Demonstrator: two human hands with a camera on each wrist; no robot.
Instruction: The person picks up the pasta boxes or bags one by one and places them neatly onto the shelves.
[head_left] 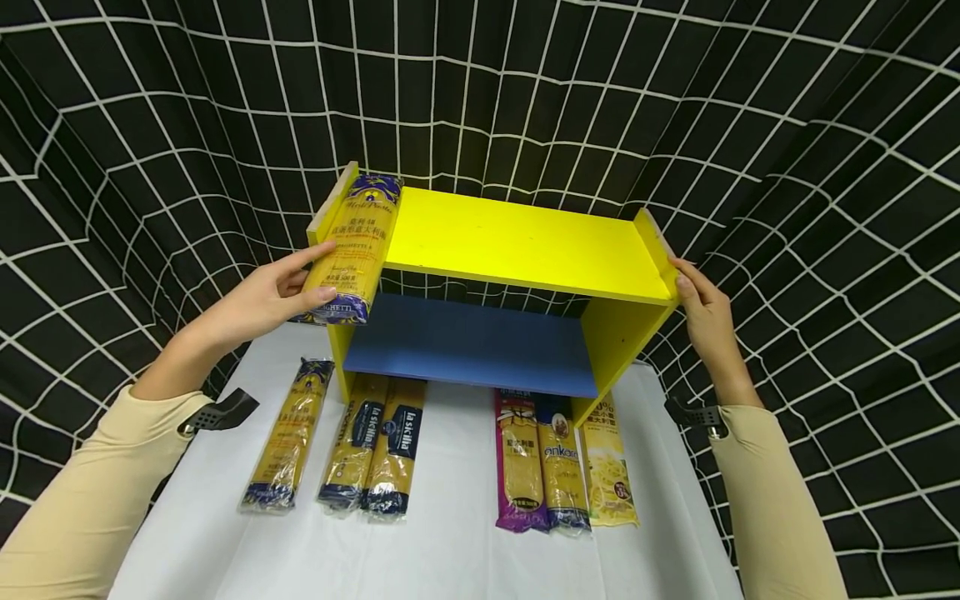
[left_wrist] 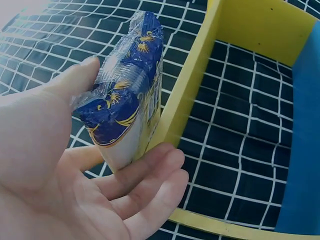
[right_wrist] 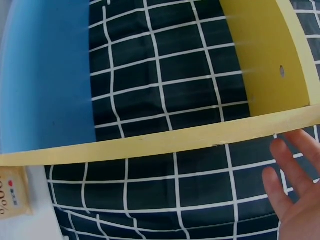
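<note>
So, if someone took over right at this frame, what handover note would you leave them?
Left hand: grips a spaghetti pack lying on the left end of the yellow top shelf, its near end overhanging.
Right hand: open, fingers against the shelf unit's right side panel.
Done: one pack up on the shelf.
Left: six packs lie on the white table in front; the blue lower shelf holds nothing.

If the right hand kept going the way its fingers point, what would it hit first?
Probably the shelf's raised yellow right side wall: the right hand is at it, fingertips at its outer face. Contact itself isn't certain.
</note>
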